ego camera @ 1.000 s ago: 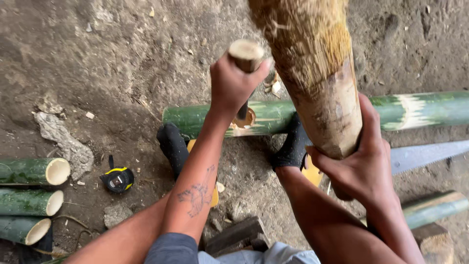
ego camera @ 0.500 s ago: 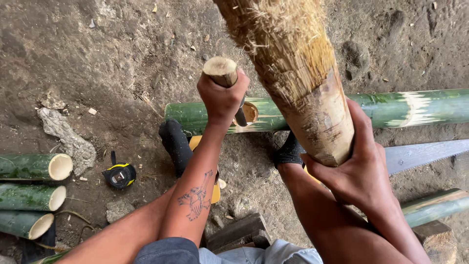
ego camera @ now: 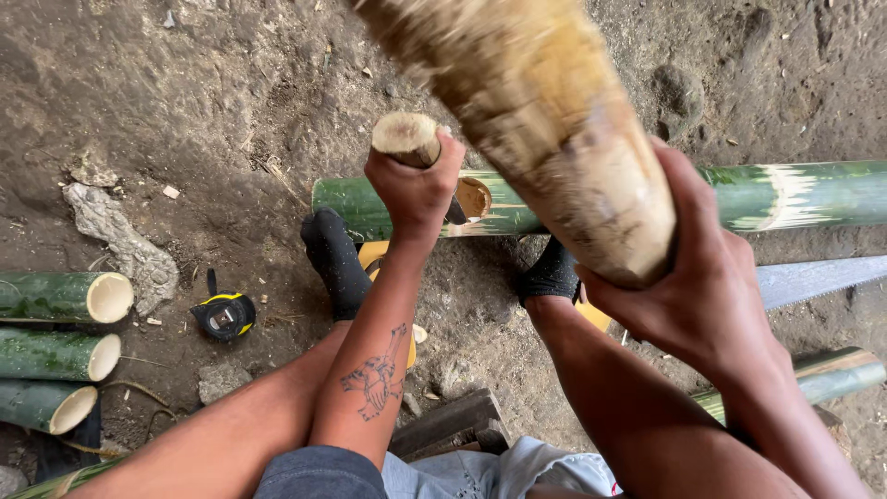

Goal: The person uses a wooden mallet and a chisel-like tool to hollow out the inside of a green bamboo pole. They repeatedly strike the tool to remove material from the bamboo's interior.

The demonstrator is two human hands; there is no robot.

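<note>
My left hand [ego camera: 413, 189] is closed around a short round wooden handle [ego camera: 405, 137] that stands upright on a long green bamboo pole [ego camera: 795, 196] lying across the dirt. The tool's lower end is hidden at a pale notch [ego camera: 474, 197] cut into the pole. Closer to the camera, my right hand [ego camera: 688, 282] grips the bottom of a thick, pale wooden club [ego camera: 545, 120] with a frayed, blurred upper end. The club is held above the pole and leans up to the left.
Three cut green bamboo pieces [ego camera: 65, 298] lie at the left edge, with a black and yellow tape measure [ego camera: 224, 314] beside them. A saw blade [ego camera: 818, 277] and another bamboo piece [ego camera: 832, 374] lie at the right. My black-socked feet [ego camera: 334, 259] rest near the pole.
The club has come up closer to the camera and tilted further left. My left hand with the handle has shifted slightly left.
</note>
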